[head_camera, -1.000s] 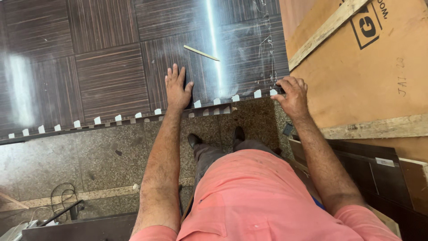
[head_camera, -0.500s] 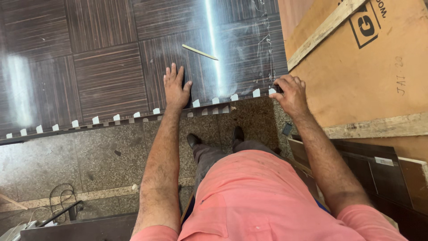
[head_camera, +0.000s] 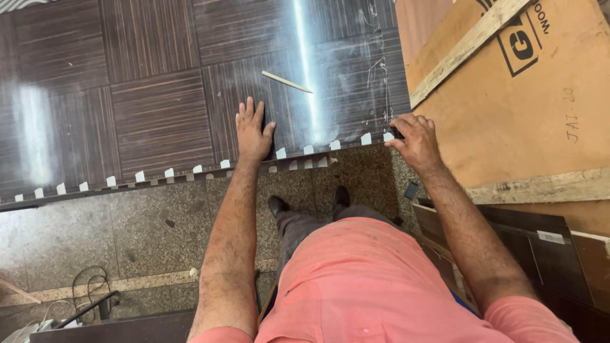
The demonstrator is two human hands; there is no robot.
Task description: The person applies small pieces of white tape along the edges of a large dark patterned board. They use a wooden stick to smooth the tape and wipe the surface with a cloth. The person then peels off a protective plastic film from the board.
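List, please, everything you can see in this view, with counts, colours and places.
Laminate panel: one, dark brown wood-grain squares, glossy, across the top.
Tape tabs: a row, white, along the panel's near edge.
Stick: one, pale, lying on the panel.
Boards: several, tan, stacked at right.
Floor: speckled grey stone, below the panel.
Cable: dark, lower left.
Shoes: two, black, on the floor.
Shirt: salmon pink.
Left hand: flat on the panel.
Right hand: gripping the panel's right corner.
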